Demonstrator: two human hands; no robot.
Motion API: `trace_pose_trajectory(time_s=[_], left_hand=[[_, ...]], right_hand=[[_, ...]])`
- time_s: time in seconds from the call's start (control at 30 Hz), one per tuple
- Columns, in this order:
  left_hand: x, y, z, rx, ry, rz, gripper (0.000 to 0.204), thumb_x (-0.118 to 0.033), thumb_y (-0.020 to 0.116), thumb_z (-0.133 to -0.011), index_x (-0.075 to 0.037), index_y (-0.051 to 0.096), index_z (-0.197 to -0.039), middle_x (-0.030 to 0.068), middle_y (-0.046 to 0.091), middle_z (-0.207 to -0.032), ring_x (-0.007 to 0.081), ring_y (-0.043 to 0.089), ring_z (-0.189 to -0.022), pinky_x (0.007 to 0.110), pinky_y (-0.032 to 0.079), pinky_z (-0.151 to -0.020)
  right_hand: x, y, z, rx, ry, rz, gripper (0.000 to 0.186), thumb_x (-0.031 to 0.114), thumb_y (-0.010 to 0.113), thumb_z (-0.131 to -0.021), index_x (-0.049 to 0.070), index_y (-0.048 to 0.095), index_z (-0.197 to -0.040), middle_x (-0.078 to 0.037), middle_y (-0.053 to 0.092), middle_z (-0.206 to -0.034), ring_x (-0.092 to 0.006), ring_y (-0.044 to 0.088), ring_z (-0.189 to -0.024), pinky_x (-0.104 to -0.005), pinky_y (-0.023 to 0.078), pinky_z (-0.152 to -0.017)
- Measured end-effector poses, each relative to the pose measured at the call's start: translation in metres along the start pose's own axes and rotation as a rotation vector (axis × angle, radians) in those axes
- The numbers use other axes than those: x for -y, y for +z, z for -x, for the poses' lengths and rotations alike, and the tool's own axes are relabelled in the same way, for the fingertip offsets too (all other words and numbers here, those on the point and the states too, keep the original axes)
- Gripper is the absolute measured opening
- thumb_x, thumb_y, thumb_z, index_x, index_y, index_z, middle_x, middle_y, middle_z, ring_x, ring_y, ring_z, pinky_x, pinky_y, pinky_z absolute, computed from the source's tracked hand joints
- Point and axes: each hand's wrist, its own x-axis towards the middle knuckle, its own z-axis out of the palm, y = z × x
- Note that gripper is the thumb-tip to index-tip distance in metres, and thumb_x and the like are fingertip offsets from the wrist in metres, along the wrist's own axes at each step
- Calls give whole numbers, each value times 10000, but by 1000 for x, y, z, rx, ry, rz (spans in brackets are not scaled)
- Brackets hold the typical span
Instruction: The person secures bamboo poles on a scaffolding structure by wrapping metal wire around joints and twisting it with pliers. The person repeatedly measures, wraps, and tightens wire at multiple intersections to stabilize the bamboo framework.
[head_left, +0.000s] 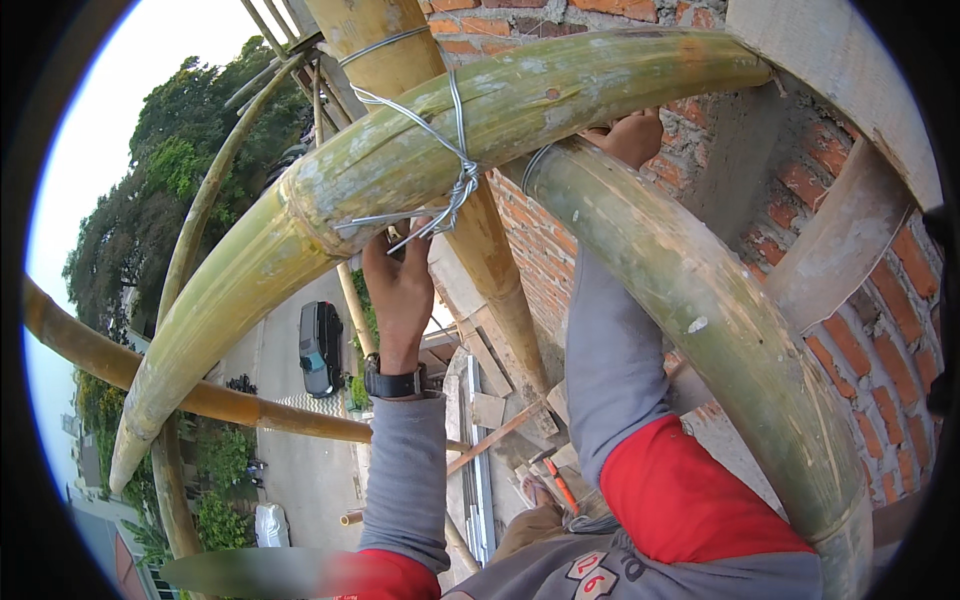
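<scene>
A horizontal green bamboo pole (530,80) crosses an upright bamboo pole (495,270) and lies above a diagonal pole (690,290). Twisted steel wire (465,180) binds the crossing, its loose ends sticking out to the left. My left hand (398,285) is under the upper pole with fingers curled at those wire ends, apparently gripping them; the pole partly hides the fingertips. Behind the poles at upper right, beside the brick wall, my right hand (630,135) is curled closed; what it holds is hidden.
Brick wall (890,370) and concrete slab (820,60) flank the right. More bamboo (270,410) crosses the left, high above a road with a parked dark car (320,348) and trees. Below lie boards, metal lengths and an orange-handled hammer (560,480), near my foot.
</scene>
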Motion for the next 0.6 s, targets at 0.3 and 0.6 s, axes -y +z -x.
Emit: trace_pose_trajectory(time_s=[0.3, 0.6], left_hand=[[28, -9, -48, -172, -22, 332, 143, -181, 624, -1043, -55, 674, -1087, -28, 568, -746, 23, 462, -580, 196, 365, -482], [38, -50, -97, -187, -29, 328, 144, -178, 603, -1050, -55, 665, -1094, -27, 566, -761, 29, 460, -589, 200, 368, -490]], right_hand=[[-2, 6, 11, 46, 52, -52, 601, 661, 493, -1011, 169, 439, -670, 40, 292, -583, -127, 233, -515, -340, 318, -577], [25, -1, 21, 102, 52, -154, 606, 655, 487, -1018, 165, 435, -666, 40, 290, -588, -128, 221, -514, -333, 287, -547]])
